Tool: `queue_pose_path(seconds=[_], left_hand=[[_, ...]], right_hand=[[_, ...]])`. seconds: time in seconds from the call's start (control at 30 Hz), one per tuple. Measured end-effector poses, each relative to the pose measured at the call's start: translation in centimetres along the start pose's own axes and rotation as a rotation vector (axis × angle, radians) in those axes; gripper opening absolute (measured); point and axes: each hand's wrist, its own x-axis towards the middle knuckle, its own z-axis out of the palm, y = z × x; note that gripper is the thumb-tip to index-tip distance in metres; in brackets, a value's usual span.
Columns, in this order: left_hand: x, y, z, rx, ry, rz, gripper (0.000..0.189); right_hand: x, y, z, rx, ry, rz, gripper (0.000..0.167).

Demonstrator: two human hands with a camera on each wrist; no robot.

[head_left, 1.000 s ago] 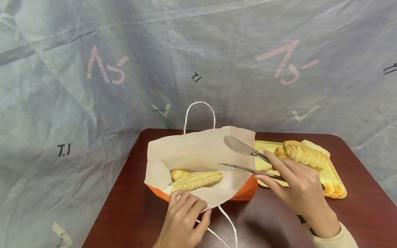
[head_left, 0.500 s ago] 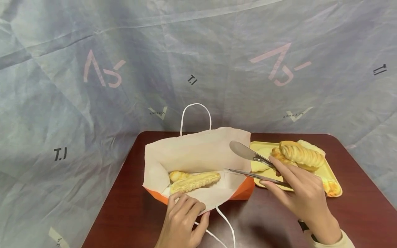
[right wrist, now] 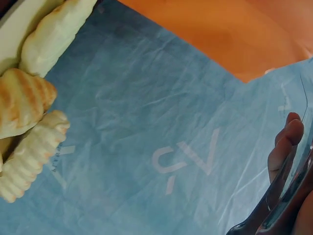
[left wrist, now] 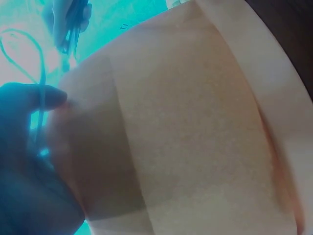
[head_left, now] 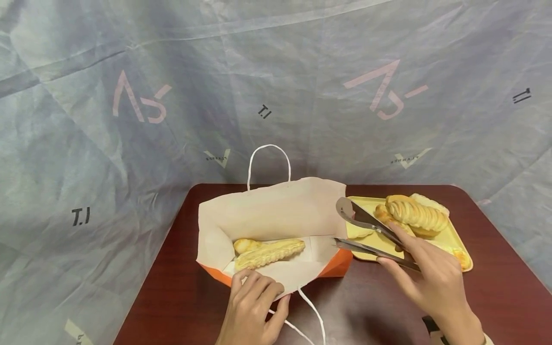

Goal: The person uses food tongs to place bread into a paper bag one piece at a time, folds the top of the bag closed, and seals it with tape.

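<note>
In the head view a paper bag (head_left: 271, 206), pale inside and orange outside, stands with its mouth spread. In it lie a long ridged pastry (head_left: 271, 254) and a small golden roll (head_left: 245, 246). My left hand (head_left: 254, 306) pinches the bag's near rim, thumb outside; the left wrist view shows its thumb (left wrist: 44, 98) at the paper. My right hand (head_left: 435, 278) holds metal tongs (head_left: 366, 249), whose tips are spread with nothing between them. The tips overlap the bag's right edge and the tray's left part. In the right wrist view the tongs (right wrist: 279, 200) show at lower right.
Right of the bag, a yellow tray (head_left: 366, 258) carries several breads, among them a spiral-ridged roll (head_left: 418, 214). White cord handles (head_left: 269, 145) rise at the bag's back and hang at its front. A grey printed sheet (head_left: 276, 72) hangs behind the dark red table (head_left: 164, 306).
My right hand has moved right with the tongs, drawing their tips from over the bag's opening to its right edge. My left hand keeps its grip on the rim. The head view has shifted slightly.
</note>
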Motion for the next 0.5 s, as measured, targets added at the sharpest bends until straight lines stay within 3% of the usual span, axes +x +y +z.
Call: queue_pose_path(seconds=[0.23,0.5], left_hand=[[-0.1,0.1,0.0,-0.003,0.007,-0.001,0.030],[-0.3,0.2,0.0,0.003,-0.005,-0.020,0.030]], right_hand=[[-2.4,1.0,-1.2,-0.032,0.000,0.086,0.060],[-5.3,2.7,-3.6,-0.119,-0.061,0.232,0.063]])
